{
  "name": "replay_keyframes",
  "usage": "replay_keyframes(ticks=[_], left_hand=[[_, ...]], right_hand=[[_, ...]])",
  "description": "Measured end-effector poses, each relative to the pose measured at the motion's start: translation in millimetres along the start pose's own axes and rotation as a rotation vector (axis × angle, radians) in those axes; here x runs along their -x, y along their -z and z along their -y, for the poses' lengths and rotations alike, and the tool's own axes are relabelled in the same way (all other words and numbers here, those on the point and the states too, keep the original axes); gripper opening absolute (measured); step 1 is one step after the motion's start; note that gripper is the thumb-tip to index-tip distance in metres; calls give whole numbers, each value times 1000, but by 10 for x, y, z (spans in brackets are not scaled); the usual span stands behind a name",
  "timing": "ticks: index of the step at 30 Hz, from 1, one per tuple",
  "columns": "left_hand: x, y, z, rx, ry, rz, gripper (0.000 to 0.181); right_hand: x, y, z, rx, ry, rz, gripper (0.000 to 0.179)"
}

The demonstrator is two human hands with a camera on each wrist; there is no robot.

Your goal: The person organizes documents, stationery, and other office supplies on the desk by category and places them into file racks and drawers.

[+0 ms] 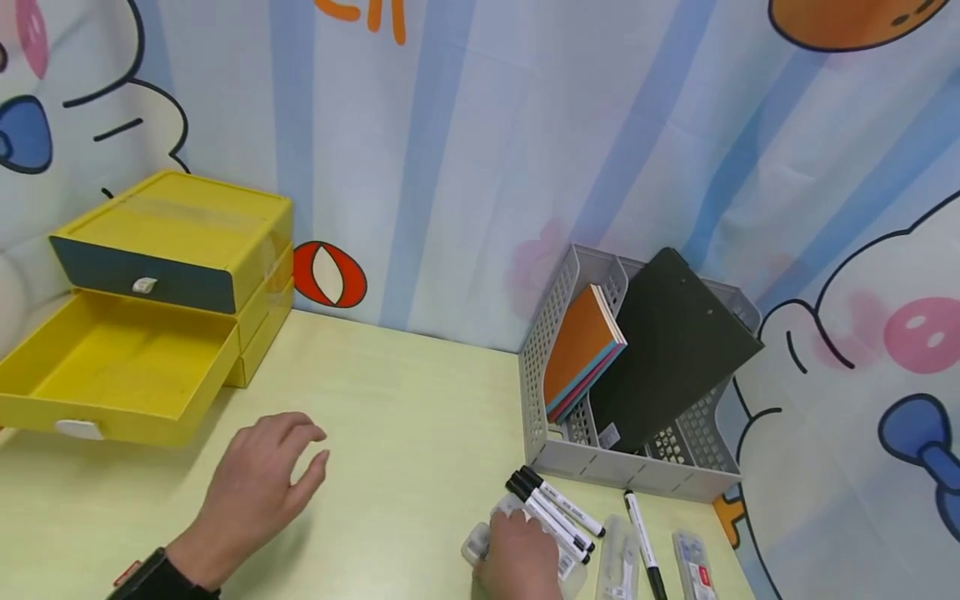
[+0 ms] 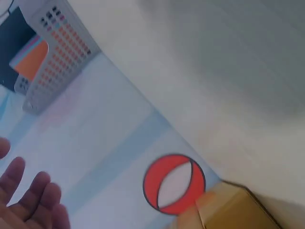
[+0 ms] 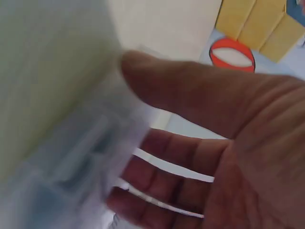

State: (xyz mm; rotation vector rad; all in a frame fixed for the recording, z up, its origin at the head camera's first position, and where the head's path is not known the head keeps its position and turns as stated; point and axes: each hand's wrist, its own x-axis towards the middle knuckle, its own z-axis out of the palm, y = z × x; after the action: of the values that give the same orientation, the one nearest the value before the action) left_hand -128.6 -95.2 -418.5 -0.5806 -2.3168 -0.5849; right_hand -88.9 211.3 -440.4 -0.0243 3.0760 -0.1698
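Observation:
My right hand (image 1: 521, 557) is at the front of the table, beside several white markers (image 1: 553, 510) with black caps. It grips a clear plastic case (image 3: 90, 148), with the thumb on one side and the fingers on the other. The case's contents are blurred, and in the head view the hand covers much of it. My left hand (image 1: 262, 492) hovers over the table with fingers relaxed and holds nothing. Nearest to it is the pulled-out yellow drawer (image 1: 123, 358). In the left wrist view, the left hand's fingers (image 2: 38, 195) show at the lower left.
A yellow drawer unit (image 1: 202, 208) stands at the left. At the right, a grey file rack (image 1: 637, 473) holds orange-covered notebooks (image 1: 577, 350) and a black clipboard (image 1: 667, 350). In front lie another marker (image 1: 643, 542), a clear case (image 1: 618, 562) and a small labelled box (image 1: 695, 567).

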Motion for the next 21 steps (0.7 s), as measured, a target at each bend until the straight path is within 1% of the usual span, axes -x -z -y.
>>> replay_keyframes(ticks=[3,5,8,11,14,18,19,21], left_hand=[[21,-148,-114,13,-31,95,20],[34,-228,-178,12,-38,159,21],[53,-321,-255,15,-43,248,22],[61,-365,-320,16,-56,346,24],[62,-390,-362,31,-68,479,31],[60,-428,-392,74,-54,689,53],[64,-440,-397,84,-53,733,60],[79,-451,-405,110,-61,799,69]], right_hand=[[-21,-54,113,27,45,-39,45],[-34,-89,185,36,77,-69,43],[-58,-135,286,41,122,-85,40],[-80,-170,376,52,165,-55,38],[-86,-184,447,56,204,-2,39],[-82,-154,517,72,267,43,43],[-81,-139,533,82,286,52,45],[-72,-110,565,112,335,47,47]])
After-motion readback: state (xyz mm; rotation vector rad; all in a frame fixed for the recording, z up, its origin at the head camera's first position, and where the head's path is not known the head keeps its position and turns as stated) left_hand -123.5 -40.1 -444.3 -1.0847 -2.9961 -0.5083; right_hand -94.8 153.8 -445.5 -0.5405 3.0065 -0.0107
